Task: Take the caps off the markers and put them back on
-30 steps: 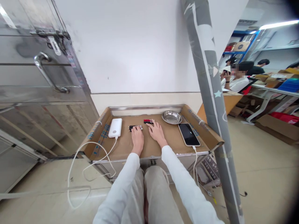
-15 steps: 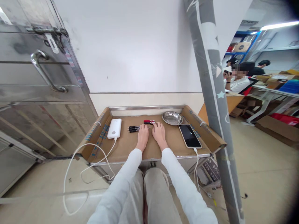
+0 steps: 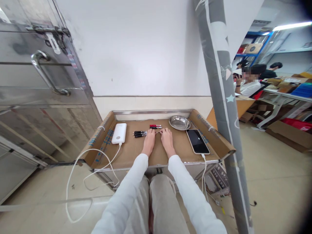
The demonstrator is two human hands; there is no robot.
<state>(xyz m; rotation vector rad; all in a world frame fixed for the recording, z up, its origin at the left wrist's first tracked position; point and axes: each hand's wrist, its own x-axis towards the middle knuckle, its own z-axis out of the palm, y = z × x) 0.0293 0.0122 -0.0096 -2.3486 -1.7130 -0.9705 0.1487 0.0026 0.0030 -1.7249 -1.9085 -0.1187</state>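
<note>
My left hand (image 3: 149, 141) and my right hand (image 3: 167, 140) lie palm down, side by side, on the cardboard-lined tray table (image 3: 136, 152). The fingers of both are stretched flat and hold nothing. Just ahead of my left fingertips lie black pens (image 3: 139, 133) in a small row. Red pens (image 3: 155, 126) lie a little farther back, ahead of the gap between my hands. A thin dark item sits between my two sets of fingertips; I cannot make out what it is.
A white power bank (image 3: 119, 133) with a looping white cable (image 3: 80, 172) lies at the left. A steel dish (image 3: 179, 123) and a dark phone (image 3: 197, 141) lie at the right. A grey pole (image 3: 219, 97) stands right; a metal door (image 3: 36, 81) left. People sit at far right.
My left hand slid right from the black pens to rest beside my right hand. My right hand drew back slightly from the red pens. Both pen groups stay put.
</note>
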